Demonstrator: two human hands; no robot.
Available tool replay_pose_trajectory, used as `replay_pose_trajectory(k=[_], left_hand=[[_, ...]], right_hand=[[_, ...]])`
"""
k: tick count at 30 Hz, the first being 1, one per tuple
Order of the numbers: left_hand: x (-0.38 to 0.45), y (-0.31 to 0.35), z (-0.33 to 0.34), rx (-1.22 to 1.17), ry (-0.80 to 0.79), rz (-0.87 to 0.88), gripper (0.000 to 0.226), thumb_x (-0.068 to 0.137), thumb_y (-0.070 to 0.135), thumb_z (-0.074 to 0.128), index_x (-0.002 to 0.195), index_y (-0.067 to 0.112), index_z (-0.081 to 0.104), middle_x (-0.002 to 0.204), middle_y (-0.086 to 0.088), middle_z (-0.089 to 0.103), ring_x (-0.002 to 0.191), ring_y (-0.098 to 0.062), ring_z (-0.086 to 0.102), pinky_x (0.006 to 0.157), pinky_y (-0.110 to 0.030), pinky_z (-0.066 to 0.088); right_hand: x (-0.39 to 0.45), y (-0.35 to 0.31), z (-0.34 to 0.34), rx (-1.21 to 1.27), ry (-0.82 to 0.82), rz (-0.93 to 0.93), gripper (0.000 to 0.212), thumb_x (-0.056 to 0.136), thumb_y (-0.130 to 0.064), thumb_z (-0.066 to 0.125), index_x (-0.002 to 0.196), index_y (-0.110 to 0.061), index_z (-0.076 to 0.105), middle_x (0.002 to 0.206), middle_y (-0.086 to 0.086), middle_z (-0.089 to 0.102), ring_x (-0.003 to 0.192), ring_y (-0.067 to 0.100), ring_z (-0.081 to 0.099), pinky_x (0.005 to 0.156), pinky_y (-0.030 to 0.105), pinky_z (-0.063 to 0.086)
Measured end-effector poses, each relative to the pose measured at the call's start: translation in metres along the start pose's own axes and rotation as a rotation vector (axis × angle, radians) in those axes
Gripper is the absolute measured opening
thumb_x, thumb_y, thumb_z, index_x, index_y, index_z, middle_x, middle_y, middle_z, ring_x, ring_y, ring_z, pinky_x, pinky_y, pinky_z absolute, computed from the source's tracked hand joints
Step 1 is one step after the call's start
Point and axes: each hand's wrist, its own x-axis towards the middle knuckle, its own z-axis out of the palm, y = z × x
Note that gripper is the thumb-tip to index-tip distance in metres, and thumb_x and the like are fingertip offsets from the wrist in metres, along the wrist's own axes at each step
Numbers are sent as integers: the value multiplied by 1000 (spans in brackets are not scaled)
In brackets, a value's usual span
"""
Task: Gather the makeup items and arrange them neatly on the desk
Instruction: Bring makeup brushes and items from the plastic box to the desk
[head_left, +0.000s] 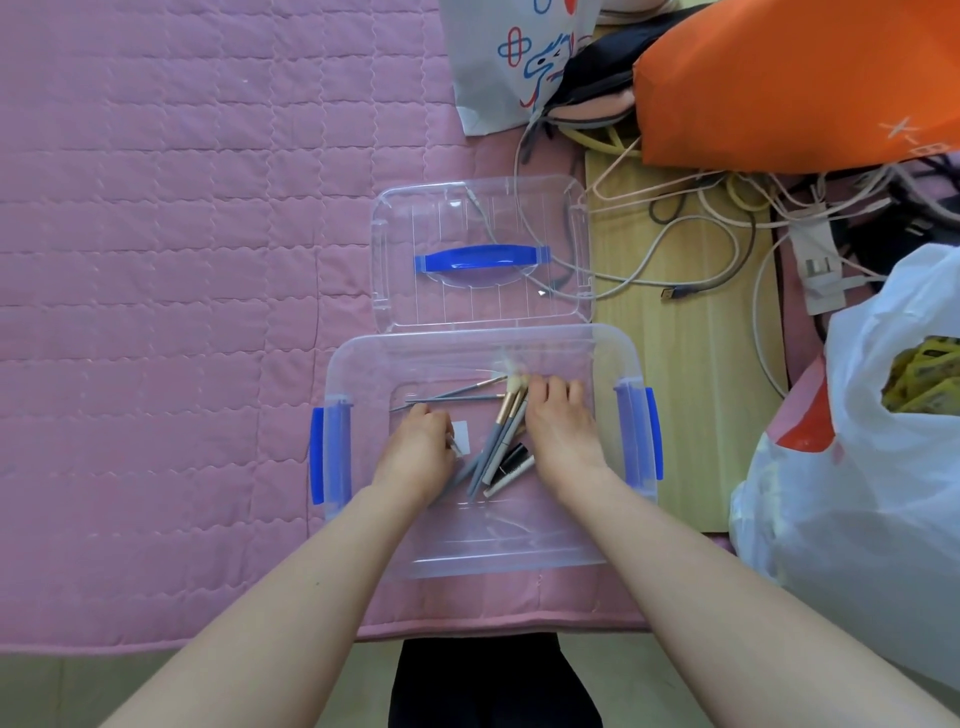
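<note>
Surroundings: pink quilt (156, 260); cables (691, 234) on a wood board (691, 389); orange bag (779, 78) and white bag (883, 441) to the right. Lid (480, 254) lies flat just behind the clear box (488, 540). Box holds brushes (506, 421) and a black tube (511, 457). Both hands are inside. Left hand (421, 452) is curled, pinching a small item I can't identify. Right hand (558, 426) has its fingers curled down onto the brush heads; whether they grip them is unclear.

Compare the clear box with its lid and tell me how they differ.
The clear box holds the makeup brushes and both hands; the lid holds nothing. The box has blue latches at its left and right ends; the lid has one blue handle in its middle. The box lies nearer the person, the lid beyond it. Both are transparent plastic on the pink quilt.
</note>
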Motion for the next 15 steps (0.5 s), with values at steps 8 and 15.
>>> replay_pose_trajectory(k=[8, 15], left_hand=[[1, -6, 1, -243, 47, -122, 21, 85, 7, 49, 103, 12, 61, 101, -12, 65, 92, -33, 58, 81, -37, 50], [0, 0, -2, -472, 35, -215, 22, 85, 10, 52, 103, 15, 62, 89, -5, 62, 86, -26, 56, 72, -26, 41]], right_hand=[[-4, 2, -6, 145, -33, -8, 38, 93, -23, 57, 123, -7, 40, 121, 13, 45, 109, 32, 50, 86, 37, 43], [-4, 10, -16, 379, -59, 69, 27, 94, -4, 44, 120, -4, 48, 121, 15, 48, 105, 31, 51, 87, 35, 43]])
